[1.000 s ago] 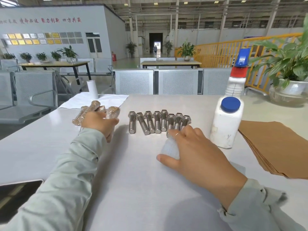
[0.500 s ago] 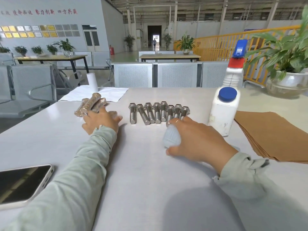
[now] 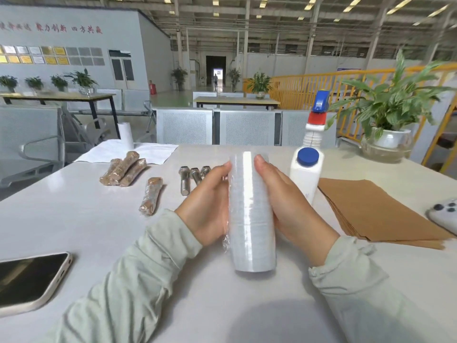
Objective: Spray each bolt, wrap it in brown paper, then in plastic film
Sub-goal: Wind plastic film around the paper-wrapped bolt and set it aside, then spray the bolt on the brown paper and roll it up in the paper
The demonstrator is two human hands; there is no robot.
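Note:
A roll of clear plastic film (image 3: pixel 251 214) is held up over the middle of the table, lengthwise toward me. My left hand (image 3: pixel 206 209) grips its left side and my right hand (image 3: pixel 289 209) grips its right side. Behind the hands lies a row of bare steel bolts (image 3: pixel 191 178), mostly hidden by the roll. One wrapped bolt (image 3: pixel 151 195) lies alone left of the row. Three more wrapped bolts (image 3: pixel 125 168) lie in a pile further back left. A stack of brown paper (image 3: pixel 371 206) is at the right. The spray bottle (image 3: pixel 315 125) stands behind a white bottle with a blue cap (image 3: pixel 306 173).
A phone (image 3: pixel 29 278) lies at the near left edge and another phone (image 3: pixel 445 216) at the right edge. A white sheet (image 3: pixel 128 152) with a paper roll (image 3: pixel 125 134) is at the far left corner. A potted plant (image 3: pixel 388 137) stands far right.
My left hand let go of the wrapped bolts and came to the film roll. My right hand lifted the roll off the table; both hands now hold it up.

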